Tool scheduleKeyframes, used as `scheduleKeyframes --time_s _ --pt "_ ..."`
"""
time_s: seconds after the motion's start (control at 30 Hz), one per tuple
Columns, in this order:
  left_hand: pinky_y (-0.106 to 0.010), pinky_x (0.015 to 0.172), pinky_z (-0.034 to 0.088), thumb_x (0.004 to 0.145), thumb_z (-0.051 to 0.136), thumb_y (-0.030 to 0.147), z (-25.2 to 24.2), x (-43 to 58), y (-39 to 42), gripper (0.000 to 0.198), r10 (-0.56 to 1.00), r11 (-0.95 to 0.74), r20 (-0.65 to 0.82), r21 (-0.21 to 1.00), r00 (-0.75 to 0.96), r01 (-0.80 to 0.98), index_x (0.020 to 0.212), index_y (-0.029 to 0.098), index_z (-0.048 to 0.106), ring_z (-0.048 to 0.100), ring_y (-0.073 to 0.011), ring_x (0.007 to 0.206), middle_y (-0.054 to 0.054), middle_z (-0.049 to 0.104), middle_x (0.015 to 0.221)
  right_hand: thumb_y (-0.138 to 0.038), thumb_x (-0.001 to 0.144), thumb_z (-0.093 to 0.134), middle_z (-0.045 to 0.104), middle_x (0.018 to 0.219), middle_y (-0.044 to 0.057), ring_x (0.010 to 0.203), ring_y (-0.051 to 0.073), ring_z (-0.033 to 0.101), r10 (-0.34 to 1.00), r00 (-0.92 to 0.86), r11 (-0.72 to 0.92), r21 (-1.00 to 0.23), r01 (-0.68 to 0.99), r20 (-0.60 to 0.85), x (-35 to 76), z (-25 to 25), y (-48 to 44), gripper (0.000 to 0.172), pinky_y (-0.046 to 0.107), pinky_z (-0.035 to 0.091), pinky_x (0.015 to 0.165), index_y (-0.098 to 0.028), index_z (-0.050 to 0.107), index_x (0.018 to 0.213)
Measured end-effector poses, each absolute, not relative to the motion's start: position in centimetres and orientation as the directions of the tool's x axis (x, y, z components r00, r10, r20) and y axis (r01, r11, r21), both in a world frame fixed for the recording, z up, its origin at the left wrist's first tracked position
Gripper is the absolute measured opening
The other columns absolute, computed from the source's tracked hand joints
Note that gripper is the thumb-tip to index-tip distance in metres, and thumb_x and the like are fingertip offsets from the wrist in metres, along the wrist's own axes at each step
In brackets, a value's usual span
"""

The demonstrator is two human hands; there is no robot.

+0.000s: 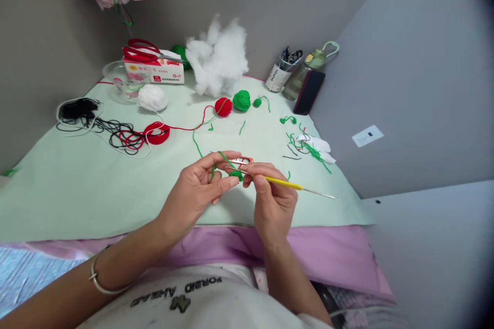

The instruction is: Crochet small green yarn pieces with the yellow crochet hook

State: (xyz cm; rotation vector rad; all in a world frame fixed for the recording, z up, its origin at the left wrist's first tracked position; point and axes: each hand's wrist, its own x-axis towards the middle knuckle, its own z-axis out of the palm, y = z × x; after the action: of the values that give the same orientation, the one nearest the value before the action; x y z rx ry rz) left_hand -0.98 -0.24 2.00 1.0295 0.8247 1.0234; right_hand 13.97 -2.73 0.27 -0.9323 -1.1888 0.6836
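Observation:
My left hand (204, 180) pinches a small piece of green crochet work (236, 175) between thumb and fingers. Green yarn (197, 145) runs over its raised forefinger and back across the table. In my right hand (273, 195) is a crochet hook (285, 182) with a yellow grip, gripped like a pen. One metal end points out to the right; the other reaches the green piece, where the fingers partly hide the tip. Behind my fingertips lies a small red-and-white object (244, 161), mostly covered.
A red ball (223, 107) and a green ball (242, 101) of yarn sit mid-table. White stuffing (218, 56), a box (154, 69) with red scissors (142, 51) on top, a bottle (299, 79) and a phone (309, 92) stand behind. Tangled black yarn (81, 109) lies left, green scraps (314, 151) right.

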Motion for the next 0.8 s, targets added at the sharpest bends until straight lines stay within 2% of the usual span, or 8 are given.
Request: scheduleKeyframes --time_s 0.2,0.37,0.47,0.57,0.7,0.8 --pt "-0.018 0.049 0.038 0.089 0.08 0.035 1.9 -1.3 0.1 0.035 0.921 0.194 -0.09 0.95 0.379 -0.246 0.123 0.028 0.077 0.048 -0.0097 0.067 -0.002 0.066 0.097 -0.034 0.1 0.064 0.076 0.09 0.002 0.069 0.013 0.064 0.924 0.218 0.363 -0.9 -0.242 0.314 14.5 0.2 -2.2 0.016 0.029 0.055 0.066 -0.025 0.075 0.092" --pt "-0.018 0.048 0.037 0.087 0.081 0.033 2.2 -1.3 0.1 0.033 0.917 0.209 -0.1 0.945 0.387 -0.25 0.119 0.028 0.079 0.046 -0.0091 0.063 0.0 0.064 0.09 -0.036 0.103 0.06 0.077 0.089 0.002 0.066 0.013 0.067 0.931 0.176 0.358 -0.895 -0.265 0.32 15.0 0.6 -2.3 0.019 0.029 0.057 0.063 -0.024 0.071 0.093" --pt "-0.02 0.049 0.036 0.088 0.08 0.034 2.3 -1.4 -0.1 0.033 0.927 0.183 -0.096 0.96 0.361 -0.213 0.12 0.03 0.079 0.043 -0.0084 0.06 0.0 0.062 0.091 -0.03 0.105 0.056 0.076 0.092 0.003 0.073 0.014 0.07 0.904 0.167 0.42 -0.893 -0.164 0.394 15.2 0.9 -2.8 0.019 0.031 0.058 0.066 -0.025 0.073 0.097" --pt "-0.023 0.052 0.036 0.089 0.079 0.032 2.2 -1.5 -0.3 0.034 0.947 0.138 -0.085 0.978 0.311 -0.154 0.123 0.03 0.078 0.041 -0.009 0.059 0.001 0.061 0.088 -0.025 0.105 0.053 0.076 0.093 0.004 0.075 0.017 0.07 0.846 0.166 0.505 -0.861 0.06 0.507 15.2 1.2 -3.3 0.021 0.035 0.059 0.067 -0.026 0.074 0.102" --pt "-0.024 0.052 0.032 0.088 0.08 0.029 2.6 -1.4 -0.5 0.034 0.962 0.112 -0.078 0.987 0.26 -0.117 0.121 0.029 0.078 0.036 -0.0075 0.056 0.002 0.06 0.085 -0.019 0.104 0.052 0.078 0.095 0.005 0.088 0.022 0.074 0.716 0.062 0.636 -0.686 0.354 0.696 15.2 1.0 -3.9 0.025 0.041 0.061 0.075 -0.03 0.072 0.112" --pt "-0.022 0.051 0.032 0.083 0.082 0.02 3.0 -1.1 -0.7 0.033 0.972 0.117 -0.083 0.982 0.219 -0.147 0.116 0.027 0.079 0.037 -0.0053 0.054 0.004 0.059 0.083 -0.017 0.101 0.057 0.079 0.104 0.006 0.095 0.023 0.075 0.66 -0.056 0.654 -0.536 0.534 0.749 15.2 0.1 -4.1 0.031 0.04 0.062 0.078 -0.033 0.071 0.124"
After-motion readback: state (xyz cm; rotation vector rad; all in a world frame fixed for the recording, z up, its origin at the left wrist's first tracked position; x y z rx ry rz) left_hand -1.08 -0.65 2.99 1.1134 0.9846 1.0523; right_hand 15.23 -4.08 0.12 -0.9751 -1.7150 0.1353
